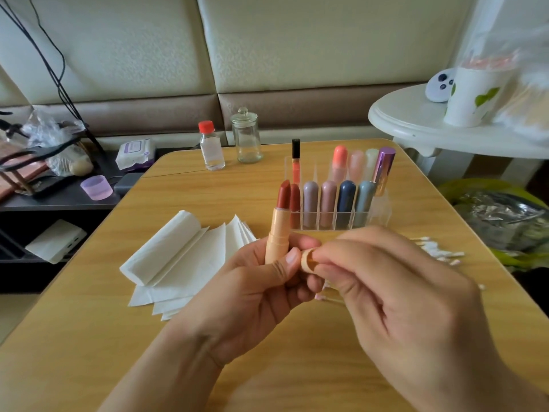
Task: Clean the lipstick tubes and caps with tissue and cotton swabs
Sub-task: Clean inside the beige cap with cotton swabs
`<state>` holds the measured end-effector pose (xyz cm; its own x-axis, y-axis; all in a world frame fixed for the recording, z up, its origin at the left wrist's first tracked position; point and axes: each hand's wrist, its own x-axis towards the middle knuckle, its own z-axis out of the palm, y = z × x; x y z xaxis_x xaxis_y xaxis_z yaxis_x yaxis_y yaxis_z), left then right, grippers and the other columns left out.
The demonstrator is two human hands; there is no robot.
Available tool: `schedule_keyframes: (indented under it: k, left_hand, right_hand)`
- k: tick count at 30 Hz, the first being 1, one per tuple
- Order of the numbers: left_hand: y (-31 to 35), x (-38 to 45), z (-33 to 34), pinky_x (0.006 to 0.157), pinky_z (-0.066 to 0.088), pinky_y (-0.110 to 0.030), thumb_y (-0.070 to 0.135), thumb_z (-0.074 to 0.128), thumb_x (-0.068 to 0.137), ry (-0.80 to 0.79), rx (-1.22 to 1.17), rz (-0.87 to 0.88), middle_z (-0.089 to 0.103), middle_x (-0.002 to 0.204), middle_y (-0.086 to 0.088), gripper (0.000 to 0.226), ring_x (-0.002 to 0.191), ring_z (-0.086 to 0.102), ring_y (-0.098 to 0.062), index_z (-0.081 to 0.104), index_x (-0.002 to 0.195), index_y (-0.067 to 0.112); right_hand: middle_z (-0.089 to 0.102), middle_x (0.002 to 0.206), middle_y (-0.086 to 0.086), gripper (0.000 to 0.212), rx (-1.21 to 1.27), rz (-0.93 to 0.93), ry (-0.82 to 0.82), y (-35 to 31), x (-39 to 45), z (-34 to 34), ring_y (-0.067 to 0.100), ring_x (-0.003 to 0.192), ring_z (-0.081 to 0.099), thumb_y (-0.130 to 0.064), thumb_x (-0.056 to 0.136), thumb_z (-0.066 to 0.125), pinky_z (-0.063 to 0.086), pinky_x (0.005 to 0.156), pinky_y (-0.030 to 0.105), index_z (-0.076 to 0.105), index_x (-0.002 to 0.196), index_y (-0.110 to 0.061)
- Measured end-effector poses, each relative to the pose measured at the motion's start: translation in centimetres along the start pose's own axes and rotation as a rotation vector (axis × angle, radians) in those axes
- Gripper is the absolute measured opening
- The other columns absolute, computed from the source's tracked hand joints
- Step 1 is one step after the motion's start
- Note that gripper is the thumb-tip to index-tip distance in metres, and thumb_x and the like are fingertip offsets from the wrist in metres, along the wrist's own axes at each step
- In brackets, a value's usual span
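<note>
Head view. Left hand (252, 281) gripped peach lipstick tube (277, 233) upright above table (89, 337) middle, red bullet exposed. Right hand (395, 292) pinched peach cap (307, 260) just beside tube, fingers curled round it. Folded tissue (178, 251) lay toward left edge. Cotton swabs (439, 251) heaped near right edge. Clear organizer (371, 209) with capped lipsticks stood toward far edge.

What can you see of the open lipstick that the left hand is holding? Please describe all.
The open lipstick has a matte peach tube that looks like plastic, with no cap on it. Its brick-red bullet is raised out of the top and has a slanted tip. It stands nearly upright above the wooden table, in front of the clear organizer. The left hand grips its lower part with fingers and thumb.
</note>
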<state>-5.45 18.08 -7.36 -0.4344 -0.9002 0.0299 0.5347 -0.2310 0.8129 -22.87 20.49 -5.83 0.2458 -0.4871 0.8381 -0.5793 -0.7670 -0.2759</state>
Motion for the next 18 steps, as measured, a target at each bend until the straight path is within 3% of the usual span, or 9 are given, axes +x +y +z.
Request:
schedule_keyframes:
  k: [2,4,8,11,15,18]
  left_hand:
    - [-0.1,0.0,-0.2,0.067,0.054,-0.024,0.009,0.061,0.085,-0.042,-0.035,-0.024,0.065,0.079,-0.010,0.015,0.070,0.063,-0.016,0.072,0.095,0.005]
    - [-0.1,0.1,-0.3,0.069,0.053,-0.024,0.009,0.063,0.088,-0.093,-0.076,-0.040,0.066,0.083,-0.011,0.015,0.073,0.064,-0.016,0.070,0.099,0.003]
    - [-0.2,0.1,-0.4,0.068,0.054,-0.025,0.009,0.070,0.085,-0.102,-0.137,-0.055,0.065,0.084,-0.011,0.017,0.073,0.064,-0.018,0.069,0.100,0.001]
    - [-0.3,0.1,-0.5,0.071,0.054,-0.026,0.007,0.067,0.087,-0.127,-0.169,-0.047,0.065,0.087,-0.011,0.016,0.075,0.064,-0.018,0.068,0.102,0.000]
    - [-0.3,0.2,-0.6,0.073,0.055,-0.026,0.006,0.066,0.088,-0.128,-0.180,-0.049,0.067,0.088,-0.012,0.017,0.077,0.066,-0.018,0.068,0.104,0.000]
    - [-0.4,0.1,-0.7,0.073,0.054,-0.026,0.006,0.065,0.089,-0.135,-0.174,-0.043,0.067,0.086,-0.012,0.014,0.077,0.066,-0.018,0.068,0.101,0.000]
  right_hand:
    - [0.070,0.089,-0.001,0.008,0.285,0.139,0.021,-0.1,0.1,0.3,0.008,0.074,0.069,-0.009,0.091,0.069,0.056,0.065,0.023,0.077,0.094,-0.011]
    - [0.069,0.089,0.002,0.010,0.394,0.193,0.042,0.0,0.2,0.5,0.010,0.072,0.071,-0.010,0.093,0.067,0.057,0.062,0.024,0.077,0.094,-0.010]
    - [0.065,0.087,0.006,0.009,0.061,0.083,0.057,0.3,0.4,-0.1,-0.001,0.073,0.060,-0.009,0.091,0.071,0.048,0.072,0.008,0.079,0.092,-0.005]
    - [0.062,0.080,0.010,0.016,-0.146,0.007,0.099,0.6,0.3,-0.5,0.013,0.063,0.053,-0.016,0.094,0.070,0.045,0.067,0.012,0.078,0.086,-0.004]
    - [0.065,0.078,0.005,0.015,-0.122,-0.056,0.058,0.3,0.5,-0.4,0.010,0.067,0.051,-0.010,0.095,0.068,0.040,0.075,0.005,0.077,0.085,-0.005]
    - [0.065,0.078,0.004,0.018,-0.066,-0.045,0.017,0.1,0.8,-0.3,0.013,0.064,0.053,-0.009,0.095,0.064,0.043,0.068,0.011,0.076,0.082,-0.006]
